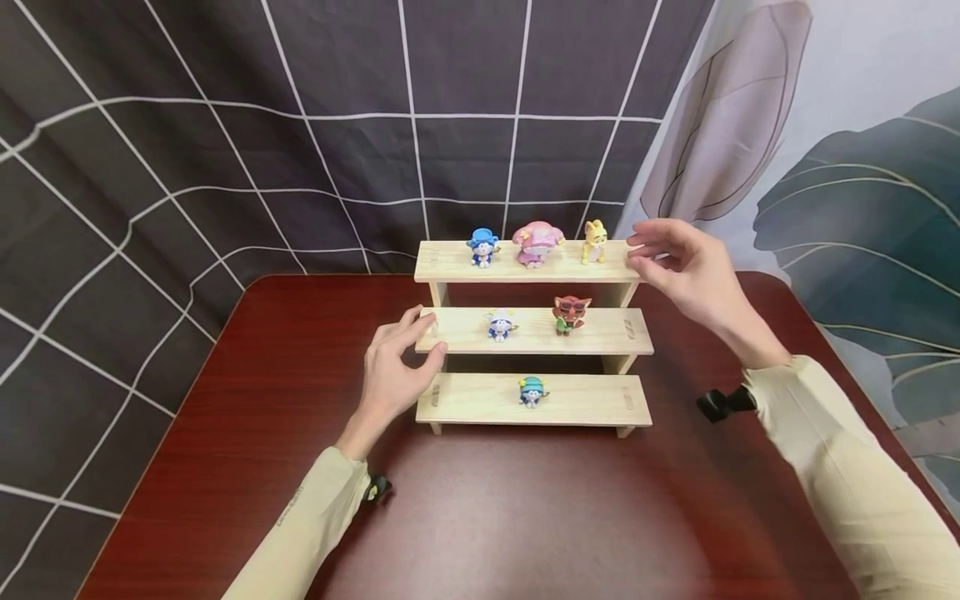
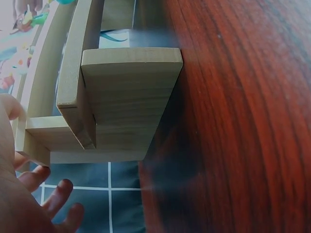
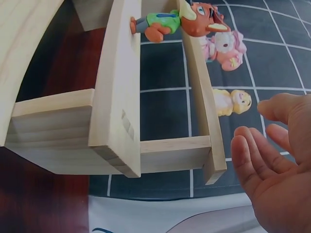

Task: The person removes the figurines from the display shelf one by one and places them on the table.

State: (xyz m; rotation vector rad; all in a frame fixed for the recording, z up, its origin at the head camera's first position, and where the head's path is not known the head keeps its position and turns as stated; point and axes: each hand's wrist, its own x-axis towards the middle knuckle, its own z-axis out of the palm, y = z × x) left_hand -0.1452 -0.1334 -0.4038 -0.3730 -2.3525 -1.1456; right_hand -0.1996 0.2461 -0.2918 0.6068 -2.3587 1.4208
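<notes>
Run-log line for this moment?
left hand: at left end of middle shelf | right hand: empty, beside right end of top shelf, near yellow figurine | figurines: top three, middle two, bottom shelf one

Shelf (image 1: 534, 333), pale yellow; fox figurine (image 1: 572, 313), red-brown, green; top-right figurine (image 1: 593, 247), yellow; table (image 1: 525, 517), dark red; curtain (image 1: 348, 50), dark grey, white-gridded.

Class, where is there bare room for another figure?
The table in front of the shelf is bare, as are both sides of the teal figure on the bottom step. The middle step has a gap between the white-hatted figure and the fox. Crowded: the top step, bearing the blue figure, pink figure and yellow figure, with right hand alongside.
</notes>
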